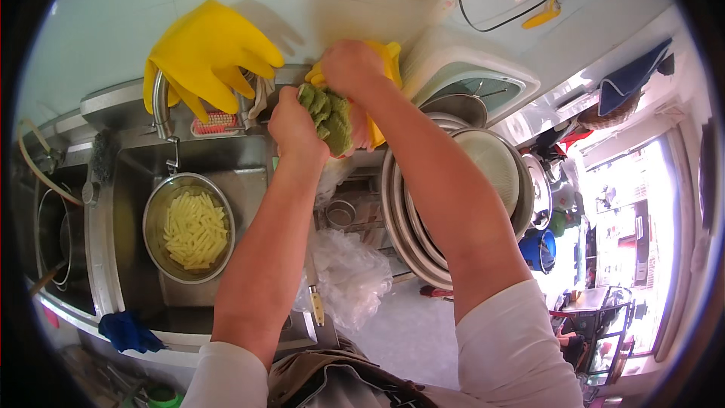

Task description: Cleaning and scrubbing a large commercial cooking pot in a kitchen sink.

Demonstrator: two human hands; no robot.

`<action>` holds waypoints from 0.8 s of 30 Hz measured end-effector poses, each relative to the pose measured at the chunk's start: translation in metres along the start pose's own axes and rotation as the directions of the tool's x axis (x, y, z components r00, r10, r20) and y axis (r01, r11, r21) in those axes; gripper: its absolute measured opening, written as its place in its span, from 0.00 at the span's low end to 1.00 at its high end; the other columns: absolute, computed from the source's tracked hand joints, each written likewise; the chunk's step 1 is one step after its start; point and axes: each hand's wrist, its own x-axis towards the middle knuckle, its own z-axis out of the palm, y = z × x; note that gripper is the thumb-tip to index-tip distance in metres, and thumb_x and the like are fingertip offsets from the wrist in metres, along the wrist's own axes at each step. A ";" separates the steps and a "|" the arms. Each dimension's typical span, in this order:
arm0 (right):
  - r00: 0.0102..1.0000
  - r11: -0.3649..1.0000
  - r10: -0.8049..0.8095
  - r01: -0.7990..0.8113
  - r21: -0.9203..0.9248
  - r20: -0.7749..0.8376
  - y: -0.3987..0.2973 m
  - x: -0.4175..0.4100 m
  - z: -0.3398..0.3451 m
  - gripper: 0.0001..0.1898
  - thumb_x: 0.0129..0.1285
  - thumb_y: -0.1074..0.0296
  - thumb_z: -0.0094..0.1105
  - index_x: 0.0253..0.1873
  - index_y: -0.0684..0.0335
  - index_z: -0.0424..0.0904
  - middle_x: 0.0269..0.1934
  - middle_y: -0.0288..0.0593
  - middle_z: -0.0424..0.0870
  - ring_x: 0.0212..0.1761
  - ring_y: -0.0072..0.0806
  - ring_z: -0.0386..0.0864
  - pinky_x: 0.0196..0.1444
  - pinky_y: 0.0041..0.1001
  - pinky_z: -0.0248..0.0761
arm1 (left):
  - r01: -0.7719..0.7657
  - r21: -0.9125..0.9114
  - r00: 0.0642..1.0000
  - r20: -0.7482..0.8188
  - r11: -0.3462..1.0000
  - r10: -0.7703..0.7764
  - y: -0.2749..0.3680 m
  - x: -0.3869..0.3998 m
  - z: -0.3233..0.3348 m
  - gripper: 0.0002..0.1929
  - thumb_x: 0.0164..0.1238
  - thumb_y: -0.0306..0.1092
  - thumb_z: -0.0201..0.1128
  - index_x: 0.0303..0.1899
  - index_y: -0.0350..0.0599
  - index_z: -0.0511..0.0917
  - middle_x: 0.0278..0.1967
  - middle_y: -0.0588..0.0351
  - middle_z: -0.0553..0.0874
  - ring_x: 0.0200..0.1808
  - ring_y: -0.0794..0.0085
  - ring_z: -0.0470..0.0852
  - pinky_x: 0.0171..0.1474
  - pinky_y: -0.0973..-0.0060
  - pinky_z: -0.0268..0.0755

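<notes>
My left hand point(297, 124) is closed on one side of a crumpled green cloth point(328, 119), held above the back right corner of the sink. Close by, up and to the right, my right hand point(351, 68) is curled in front of yellow material that looks like a rubber glove point(391, 68); its fingers are hidden, so its hold is unclear. A yellow rubber glove point(209, 51) hangs over the faucet point(162, 107). Below the faucet, a metal bowl of pale cut strips point(195, 229) sits in the sink. A red and white scrub brush point(215, 123) lies behind the basin.
Stacked metal bowls and a strainer point(487, 170) stand right of my arms. A knife with a pale handle point(317, 306) lies near my body beside clear plastic bags point(351, 272). A blue cloth point(130, 331) drapes over the sink's front edge. A white plastic bin point(476, 68) stands behind the bowls.
</notes>
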 end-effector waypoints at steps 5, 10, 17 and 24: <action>0.975 0.958 -0.217 0.221 -0.183 0.043 0.024 0.021 0.008 0.13 0.57 0.66 0.51 0.38 0.64 0.85 0.41 0.55 0.84 0.46 0.46 0.83 0.48 0.39 0.76 | 0.029 0.007 1.000 0.012 1.000 -0.029 0.001 -0.009 0.001 0.14 0.60 0.38 0.55 0.38 0.34 0.78 0.35 0.53 0.82 0.33 0.66 0.82 0.38 0.67 0.75; 0.910 0.868 -0.413 0.407 -0.284 0.042 0.032 0.027 0.007 0.11 0.55 0.68 0.53 0.38 0.62 0.84 0.36 0.52 0.83 0.41 0.48 0.81 0.45 0.38 0.76 | 0.006 0.022 1.000 0.006 1.000 -0.006 0.001 -0.007 0.001 0.15 0.60 0.38 0.55 0.38 0.34 0.78 0.36 0.53 0.82 0.33 0.66 0.83 0.37 0.69 0.75; 0.989 0.982 0.133 -0.141 0.130 0.065 -0.006 -0.001 -0.010 0.18 0.63 0.60 0.45 0.45 0.65 0.82 0.47 0.57 0.82 0.51 0.50 0.79 0.53 0.41 0.72 | -0.018 -0.024 0.998 0.062 1.000 0.019 0.006 -0.010 0.005 0.14 0.59 0.37 0.56 0.39 0.34 0.78 0.35 0.54 0.82 0.33 0.67 0.82 0.38 0.69 0.75; 0.932 0.855 -0.322 0.362 -0.372 0.168 0.027 0.018 0.005 0.14 0.57 0.66 0.52 0.41 0.64 0.85 0.41 0.52 0.85 0.50 0.46 0.81 0.48 0.38 0.76 | 0.014 -0.013 1.000 -0.011 1.000 -0.014 0.005 -0.015 0.012 0.14 0.59 0.37 0.57 0.38 0.35 0.77 0.34 0.54 0.82 0.33 0.68 0.81 0.37 0.70 0.74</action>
